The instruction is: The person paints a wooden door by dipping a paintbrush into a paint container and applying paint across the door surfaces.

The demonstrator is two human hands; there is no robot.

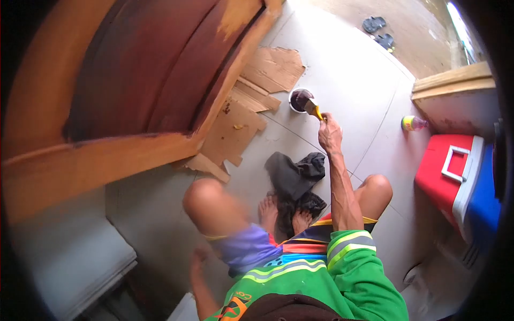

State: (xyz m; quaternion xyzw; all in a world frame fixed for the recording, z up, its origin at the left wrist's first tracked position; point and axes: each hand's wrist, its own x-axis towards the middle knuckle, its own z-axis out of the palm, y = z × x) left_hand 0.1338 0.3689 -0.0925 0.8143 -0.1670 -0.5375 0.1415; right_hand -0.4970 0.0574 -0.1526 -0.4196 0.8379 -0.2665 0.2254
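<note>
My right hand (330, 132) is closed round the yellow handle of a paintbrush (316, 110). The bristles are at the right rim of a small white tub (292, 107) of dark liquid, which stands on the tiled floor. Low beside my thigh hangs my left hand (199, 257), blurred, so its fingers cannot be made out. A wooden door (155, 69) on the left has its panel coated dark reddish brown, with a lighter patch near the top and an orange-brown frame. A black cloth (294, 174) lies in front of my bare feet.
Torn cardboard (233, 131) lies along the door's lower edge. To the right are a bottle (414, 123) with a yellow label and a red and blue cooler (441, 166) with a white handle. Dark sandals (375, 24) rest beyond the doorway. A pale block (69, 251) is at lower left.
</note>
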